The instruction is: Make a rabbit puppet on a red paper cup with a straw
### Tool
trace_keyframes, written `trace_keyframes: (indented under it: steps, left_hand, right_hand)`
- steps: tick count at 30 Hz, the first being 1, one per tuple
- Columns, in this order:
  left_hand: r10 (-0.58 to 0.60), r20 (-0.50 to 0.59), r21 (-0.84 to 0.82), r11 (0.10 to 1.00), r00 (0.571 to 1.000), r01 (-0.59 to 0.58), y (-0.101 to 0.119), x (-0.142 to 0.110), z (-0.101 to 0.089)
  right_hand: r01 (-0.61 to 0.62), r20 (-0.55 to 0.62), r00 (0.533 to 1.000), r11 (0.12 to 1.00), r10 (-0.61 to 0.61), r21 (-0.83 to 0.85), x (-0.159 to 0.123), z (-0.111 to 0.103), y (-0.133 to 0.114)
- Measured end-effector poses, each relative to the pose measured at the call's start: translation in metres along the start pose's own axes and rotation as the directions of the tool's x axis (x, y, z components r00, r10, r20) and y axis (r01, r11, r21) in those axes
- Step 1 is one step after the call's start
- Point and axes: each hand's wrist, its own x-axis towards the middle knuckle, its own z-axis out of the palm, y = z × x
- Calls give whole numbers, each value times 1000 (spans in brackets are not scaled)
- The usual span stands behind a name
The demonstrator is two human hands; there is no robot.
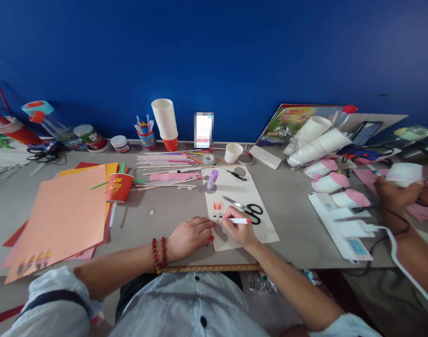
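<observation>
My right hand (239, 229) grips a white marker pen (240, 220) with a red end, its tip at a rabbit face (218, 214) with orange-pink ears. The face lies on a white sheet of paper (259, 234). My left hand (192, 238) rests flat, fingers stretched onto the sheet's left edge. A small red piece (211, 238), perhaps the pen's cap, shows beside its fingertips; whether the thumb pinches it is hidden. Black-handled scissors (250, 210) lie on the sheet, right of the drawing. Behind them are a purple glue stick (213, 179) and a small black tool (236, 175).
Coloured paper sheets (71, 206) and a red paper cup (119, 188) lie left. Straws (168, 161), stacked cups (163, 119) and a white cup (233, 152) stand behind. At right are a power strip (340, 227) and another person's hand (398, 194) holding a cup.
</observation>
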Motion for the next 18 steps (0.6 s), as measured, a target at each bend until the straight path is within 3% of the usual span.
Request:
trace_keyframes:
  steps: [18]
  left_hand:
    - [4,4,9,1000,1000,-4,-1,0,1]
  right_hand:
    - [-16,-25,1000,999,17,44,0,0,2]
